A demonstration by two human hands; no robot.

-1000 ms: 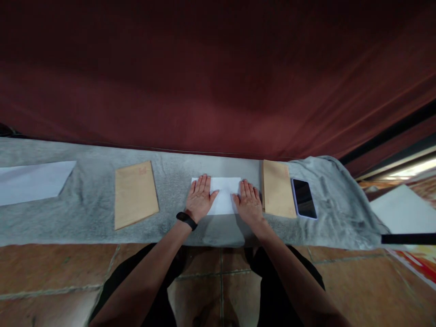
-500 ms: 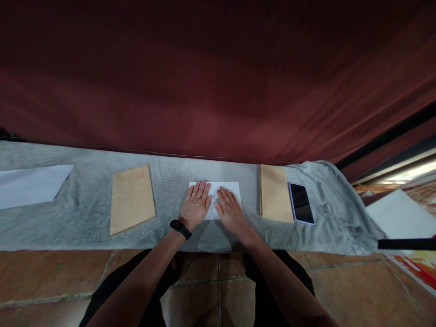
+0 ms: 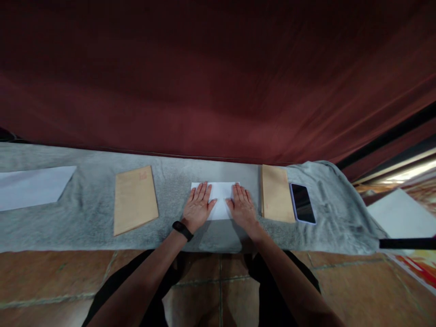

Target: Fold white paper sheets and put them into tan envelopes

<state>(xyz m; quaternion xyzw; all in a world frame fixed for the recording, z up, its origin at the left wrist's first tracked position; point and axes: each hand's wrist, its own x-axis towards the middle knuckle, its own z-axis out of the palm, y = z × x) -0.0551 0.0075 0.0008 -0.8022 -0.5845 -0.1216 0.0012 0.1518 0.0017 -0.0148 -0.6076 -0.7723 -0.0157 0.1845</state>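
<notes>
A small white sheet of paper [image 3: 220, 204] lies flat on the grey cloth in front of me, partly covered by both hands. My left hand [image 3: 197, 206] rests palm down over its left side, fingers stretched out and pointing away from me. On the right edge of the paper lies my right hand [image 3: 243, 209], also flat, with its thumb angled inward. The middle of the paper shows between the two thumbs. Whether the sheet is folded underneath the hands I cannot tell.
Brown envelopes lie on both sides, one group at the left [image 3: 134, 200] and a stack at the right [image 3: 277, 193]. A phone [image 3: 302, 203] sits beside the right stack. Larger white paper [image 3: 34, 186] is at far left. A dark red curtain [image 3: 204, 113] hangs behind the grey cloth [image 3: 173, 168].
My right hand has slid outward to the right across the paper, uncovering its middle. My left hand stays in about the same place on the sheet.
</notes>
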